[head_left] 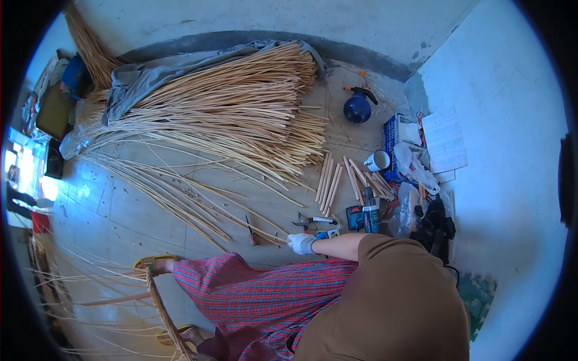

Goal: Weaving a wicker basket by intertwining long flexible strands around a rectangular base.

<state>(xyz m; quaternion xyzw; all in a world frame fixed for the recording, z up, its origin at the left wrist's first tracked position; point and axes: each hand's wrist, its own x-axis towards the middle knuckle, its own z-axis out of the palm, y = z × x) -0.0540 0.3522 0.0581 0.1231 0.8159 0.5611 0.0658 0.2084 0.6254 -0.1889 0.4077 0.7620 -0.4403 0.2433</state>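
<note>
Thin canes [265, 220] are held in closed grip of gloved right hand [300, 243], count unclear, stretched toward bundle [235, 99] laid near floor's [108, 228] wall-side edge. Left hand's grip can't be told, hidden.

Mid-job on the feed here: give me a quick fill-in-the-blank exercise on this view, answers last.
1. The person's right hand, holding long, thin tan rods, wears a ____ glove.
2. Of the round, dark-blue spray bottle and the teal-and-black power drill, the ____ is nearer that hand.
3. The open sandals on the feet are ____ in colour.

Missing words: white; drill; yellow.
</note>
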